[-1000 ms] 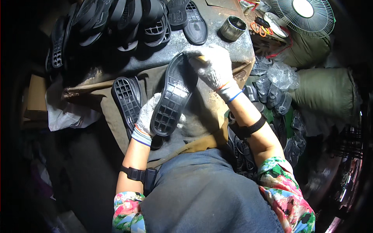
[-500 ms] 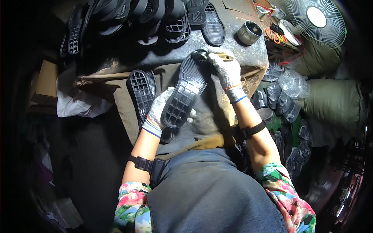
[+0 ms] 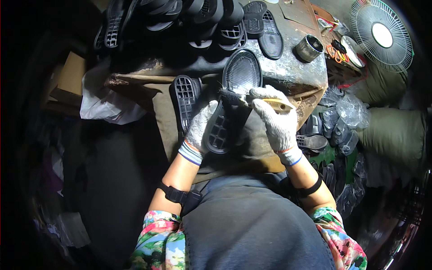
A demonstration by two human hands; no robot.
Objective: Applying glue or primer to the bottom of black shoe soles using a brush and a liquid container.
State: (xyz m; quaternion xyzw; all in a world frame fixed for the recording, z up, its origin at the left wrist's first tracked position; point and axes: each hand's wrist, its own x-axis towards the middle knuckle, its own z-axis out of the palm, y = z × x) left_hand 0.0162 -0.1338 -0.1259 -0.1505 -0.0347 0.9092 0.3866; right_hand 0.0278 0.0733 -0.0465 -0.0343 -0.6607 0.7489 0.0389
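My left hand (image 3: 198,128), in a white knit glove, is closed on the left edge of a black shoe sole (image 3: 242,74). The sole is held upright above my lap, with ridges at its far end and a grid of hollows at the near end. My gloved right hand (image 3: 280,126) grips a flat paintbrush (image 3: 273,103) by its yellowish handle. Its dark bristles lie across the middle of the sole, where a wet-looking shine shows. A second black sole (image 3: 183,101) with a similar grid rests on the cloth just left of the held one.
A worn bench (image 3: 288,69) stands ahead, with several black soles and sandals (image 3: 198,18) piled at its left. A stained metal can (image 3: 309,48) is at its right. Beyond are orange-handled scissors (image 3: 334,53), a fan (image 3: 381,35) and plastic-wrapped bundles (image 3: 346,108). A cardboard box (image 3: 69,78) sits at left.
My right hand has drawn the brush from the sole's far end to its middle. The sole has turned more upright. The whole view has shifted, so the bench appears farther right.
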